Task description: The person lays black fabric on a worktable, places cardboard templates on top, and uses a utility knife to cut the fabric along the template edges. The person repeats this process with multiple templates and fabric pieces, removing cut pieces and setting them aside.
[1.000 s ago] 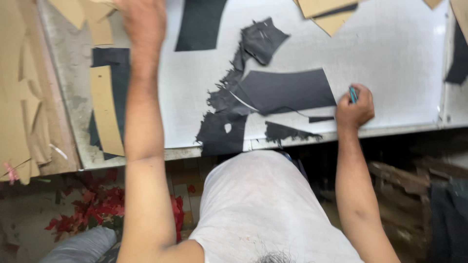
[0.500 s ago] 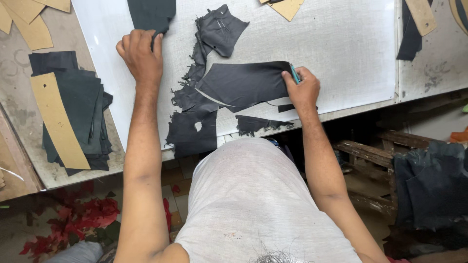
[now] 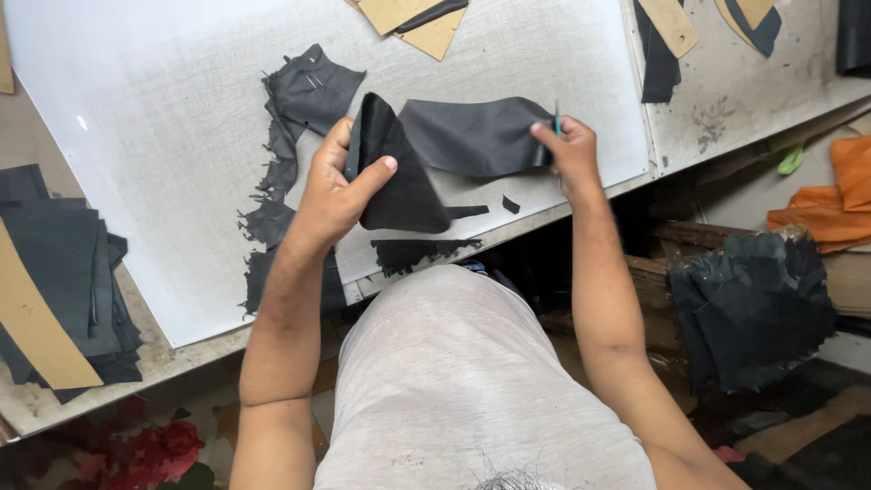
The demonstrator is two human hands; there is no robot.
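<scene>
Spread across the counter [image 3: 726, 118] is a big white cutting board [image 3: 163, 136], and the person is leaning over its near edge. The left hand [image 3: 340, 186] is closed on a dark cut piece [image 3: 395, 172], thumb across its face and fingers behind, and is lifting it so it stands tilted off the board. The right hand [image 3: 567, 150] is curled around a thin teal-handled knife [image 3: 556, 120], with its fingertips pressing on the right end of a larger dark sheet [image 3: 472, 136] that is lying flat just behind the lifted piece; the two are overlapping or touching in the middle, though I cannot tell whether they are fully separate.

Ragged dark scraps [image 3: 290, 136] are trailing down the board's left middle, and more offcuts [image 3: 422, 249] are lying at the near edge. A stack of dark cut pieces with a tan card pattern [image 3: 36, 318] is sitting on the counter to the far left, well apart from the hands. More tan patterns [image 3: 413, 18] are lying at the board's far edge.

Judging from this, the step in hand is taking a freshly cut shape away from the sheet. The next move seems to call for a place to set the piece down, with the right hand holding the sheet from sliding and the blade kept clear of the left fingers.
</scene>
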